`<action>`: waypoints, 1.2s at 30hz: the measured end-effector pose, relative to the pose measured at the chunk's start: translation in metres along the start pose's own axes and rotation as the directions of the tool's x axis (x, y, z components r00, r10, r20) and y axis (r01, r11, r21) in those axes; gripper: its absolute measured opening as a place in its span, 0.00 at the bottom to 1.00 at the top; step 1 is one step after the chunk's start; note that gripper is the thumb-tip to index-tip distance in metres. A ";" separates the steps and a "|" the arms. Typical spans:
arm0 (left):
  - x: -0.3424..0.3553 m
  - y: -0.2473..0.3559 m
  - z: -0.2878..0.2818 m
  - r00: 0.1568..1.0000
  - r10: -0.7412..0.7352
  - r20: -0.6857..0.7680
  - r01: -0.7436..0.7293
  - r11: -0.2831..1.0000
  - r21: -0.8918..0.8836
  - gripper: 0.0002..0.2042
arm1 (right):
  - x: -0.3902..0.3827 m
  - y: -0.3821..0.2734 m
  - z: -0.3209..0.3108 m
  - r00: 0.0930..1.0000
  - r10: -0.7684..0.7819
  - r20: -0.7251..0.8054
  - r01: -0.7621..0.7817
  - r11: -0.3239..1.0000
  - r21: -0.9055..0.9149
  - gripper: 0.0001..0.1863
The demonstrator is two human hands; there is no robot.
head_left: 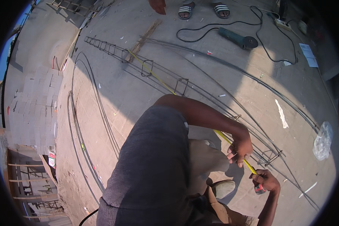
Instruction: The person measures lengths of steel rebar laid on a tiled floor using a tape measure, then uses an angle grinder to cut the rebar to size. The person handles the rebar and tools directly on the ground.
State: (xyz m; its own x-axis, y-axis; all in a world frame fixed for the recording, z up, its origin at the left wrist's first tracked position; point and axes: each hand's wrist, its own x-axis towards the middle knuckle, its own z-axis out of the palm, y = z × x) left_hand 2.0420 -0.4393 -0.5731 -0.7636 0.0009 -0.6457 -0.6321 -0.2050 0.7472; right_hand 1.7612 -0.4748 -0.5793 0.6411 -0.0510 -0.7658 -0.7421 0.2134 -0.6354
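Yellow tape (249,165), partly hidden, follows the steel cage (183,79). Beside the cage, the right hand (268,180) clamps fingers round the half-covered red case (259,189); the left hand (242,147) bends fingers at the tape, grip unclear.

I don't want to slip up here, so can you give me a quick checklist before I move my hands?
1. Tape measure in hand: ok, the right hand grips it.
2. Left hand at the yellow tape: ok, though a firm pinch is hard to confirm.
3. Far end of the tape hooked: cannot tell, too small near the plank.
4. Floor beside the metal cage free of loose rods: not ok, several lie there.
5. Grinder away from both hands: ok, it lies across the floor.
6. Sandals of the other person apart from the cage: ok.
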 end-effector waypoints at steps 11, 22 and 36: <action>-0.020 -0.037 0.006 0.985 -0.149 -0.083 0.154 0.986 0.063 0.15 | -0.022 0.030 -0.016 0.994 0.109 -0.031 -0.110 0.994 -0.029 0.14; -0.057 -0.104 0.000 0.923 -0.267 -0.276 0.294 0.954 0.063 0.15 | 0.000 0.045 0.012 0.996 0.015 -0.084 -0.008 0.997 0.078 0.11; -0.067 -0.045 0.001 0.964 -0.233 -0.130 0.216 0.967 -0.133 0.21 | -0.037 0.060 -0.008 0.992 0.115 0.052 -0.126 0.938 0.323 0.09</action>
State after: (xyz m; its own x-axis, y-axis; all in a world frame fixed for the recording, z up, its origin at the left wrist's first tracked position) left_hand 2.1213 -0.4293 -0.5637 -0.5714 -0.0789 -0.8168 -0.7589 -0.3279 0.5626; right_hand 1.6908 -0.4683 -0.5902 0.5609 0.0249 -0.8275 -0.7132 0.5221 -0.4677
